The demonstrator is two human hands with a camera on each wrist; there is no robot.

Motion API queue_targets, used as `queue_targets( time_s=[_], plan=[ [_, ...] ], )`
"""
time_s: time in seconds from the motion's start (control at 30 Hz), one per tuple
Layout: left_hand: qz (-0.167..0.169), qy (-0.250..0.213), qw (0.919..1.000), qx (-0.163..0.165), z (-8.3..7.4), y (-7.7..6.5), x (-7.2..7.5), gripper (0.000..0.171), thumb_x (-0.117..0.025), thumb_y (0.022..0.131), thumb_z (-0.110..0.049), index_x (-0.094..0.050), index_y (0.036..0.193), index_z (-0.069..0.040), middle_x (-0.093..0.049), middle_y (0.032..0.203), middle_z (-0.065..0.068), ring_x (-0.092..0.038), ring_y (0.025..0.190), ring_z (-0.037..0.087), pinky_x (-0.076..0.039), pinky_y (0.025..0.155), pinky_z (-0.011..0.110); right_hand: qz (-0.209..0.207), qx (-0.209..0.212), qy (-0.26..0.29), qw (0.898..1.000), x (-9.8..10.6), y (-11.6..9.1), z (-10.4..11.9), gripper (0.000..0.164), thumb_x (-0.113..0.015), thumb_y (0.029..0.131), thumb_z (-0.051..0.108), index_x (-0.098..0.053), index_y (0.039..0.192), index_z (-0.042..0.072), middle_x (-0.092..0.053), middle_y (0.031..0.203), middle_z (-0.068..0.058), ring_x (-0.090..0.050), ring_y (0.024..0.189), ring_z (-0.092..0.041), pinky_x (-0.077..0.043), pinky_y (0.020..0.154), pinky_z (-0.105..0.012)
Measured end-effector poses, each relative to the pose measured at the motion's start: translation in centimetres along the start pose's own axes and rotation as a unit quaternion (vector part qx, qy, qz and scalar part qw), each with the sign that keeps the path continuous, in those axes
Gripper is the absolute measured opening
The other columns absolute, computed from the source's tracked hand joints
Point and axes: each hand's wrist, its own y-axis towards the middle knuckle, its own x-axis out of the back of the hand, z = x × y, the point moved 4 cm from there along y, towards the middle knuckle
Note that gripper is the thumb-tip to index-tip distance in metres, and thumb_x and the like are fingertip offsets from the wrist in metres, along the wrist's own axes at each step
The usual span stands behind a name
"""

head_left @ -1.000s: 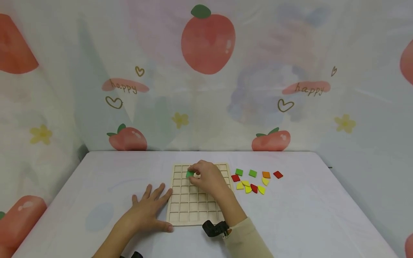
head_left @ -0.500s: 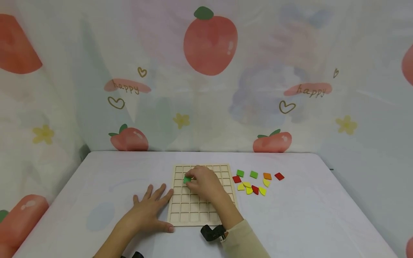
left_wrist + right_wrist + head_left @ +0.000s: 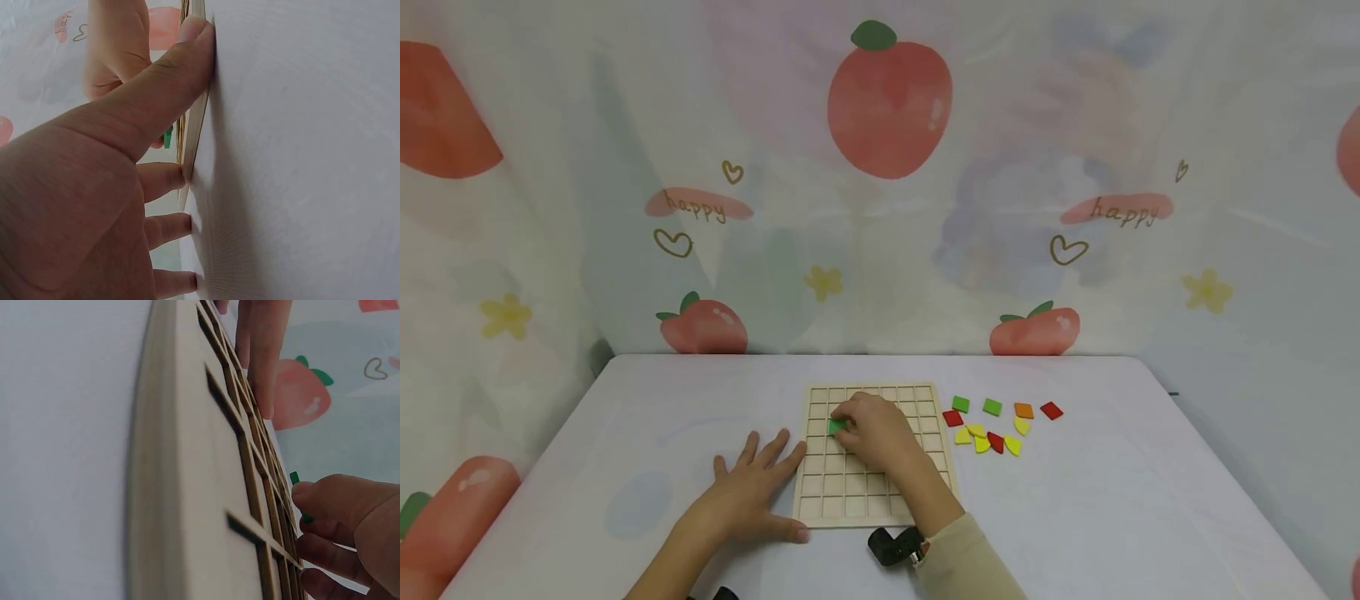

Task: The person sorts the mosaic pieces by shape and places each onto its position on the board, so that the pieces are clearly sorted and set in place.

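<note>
At lower centre, fingers of the right hand [image 3: 877, 431] pinched a green tile [image 3: 836, 427] over the grid board [image 3: 833, 507], whose left edge the left hand [image 3: 742, 493] touched, fingers spread. Squaring the tile before releasing it seemed wise.

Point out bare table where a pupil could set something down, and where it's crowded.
The widest bare patch of table lies right of the loose tiles, out to the right edge. Another lies between the left hand and the left edge. It's crowded over the grid board, where the right hand pinches a green tile, and among the loose tiles.
</note>
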Motion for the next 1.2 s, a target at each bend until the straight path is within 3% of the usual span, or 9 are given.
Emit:
queue_targets(
  time_s=[0.47, 0.7, 1.2],
  plan=[
    [-0.003, 0.014, 0.9999, 0.004, 0.03, 0.19, -0.35, 0.116, -0.075, 0.059, -0.078, -0.037, 0.155, -0.026, -0.025, 0.165, 0.011, -0.013, 0.147, 0.055, -0.012, 0.096, 0.088, -0.003, 0.005, -0.014, 1.0, -0.48, -0.04, -0.17, 0.017, -0.073, 0.091, 0.023, -0.077, 0.107, 0.019, -0.067, 0.106, 0.003, -0.066, 0.093, -0.015, -0.055, 0.081, -0.035],
    [-0.002, 0.017, 0.9998, 0.005, -0.11, 0.22, -0.23, 0.115, -0.075, 0.06, -0.077, -0.037, 0.155, -0.025, -0.025, 0.165, 0.01, -0.013, 0.148, 0.054, -0.013, 0.097, 0.087, 0.006, -0.004, 0.001, 1.0, -0.01, -0.14, -0.22, 0.01, -0.073, 0.089, 0.02, -0.077, 0.097, 0.017, -0.065, 0.098, 0.003, -0.063, 0.087, -0.015, -0.054, 0.081, -0.035],
    [0.005, 0.016, 0.9998, 0.012, -0.14, 0.31, -0.38, 0.117, -0.076, 0.058, -0.078, -0.036, 0.156, -0.026, -0.025, 0.165, 0.01, -0.013, 0.147, 0.054, -0.012, 0.096, 0.088, 0.022, 0.004, 0.001, 1.0, 0.03, -0.42, -0.03, 0.017, -0.071, 0.09, 0.019, -0.078, 0.105, 0.016, -0.068, 0.105, 0.001, -0.066, 0.099, -0.019, -0.054, 0.087, -0.037]
  ],
)
